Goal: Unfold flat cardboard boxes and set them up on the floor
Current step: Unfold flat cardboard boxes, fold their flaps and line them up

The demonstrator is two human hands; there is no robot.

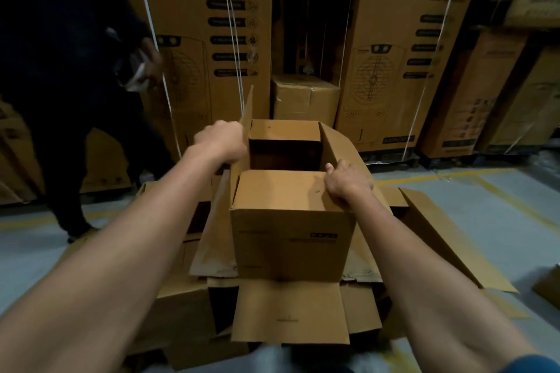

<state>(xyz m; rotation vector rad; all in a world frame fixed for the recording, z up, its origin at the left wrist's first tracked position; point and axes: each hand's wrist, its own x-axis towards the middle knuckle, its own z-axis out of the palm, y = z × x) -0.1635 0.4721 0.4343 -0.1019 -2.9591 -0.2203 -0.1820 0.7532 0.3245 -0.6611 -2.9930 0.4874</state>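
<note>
A brown cardboard box (pixel 291 245) stands opened into a cube in the middle of the view, on top of other boxes. Its near top flap lies folded inward and its near bottom flap (pixel 288 312) hangs toward me. My left hand (pixel 221 139) holds the upright left flap at the box's far left corner. My right hand (pixel 345 182) grips the right top edge, fingers curled over it and the thumb on the folded flap. Beneath and around it lie several flattened and half-open cardboard boxes (pixel 448 245) on the floor.
Tall printed appliance cartons (pixel 206 39) with white straps form a wall behind. A small sealed carton (pixel 304 100) sits between them. A person in dark clothes (pixel 75 85) stands at the left, holding something white. Grey floor (pixel 485 191) with yellow lines lies to the right.
</note>
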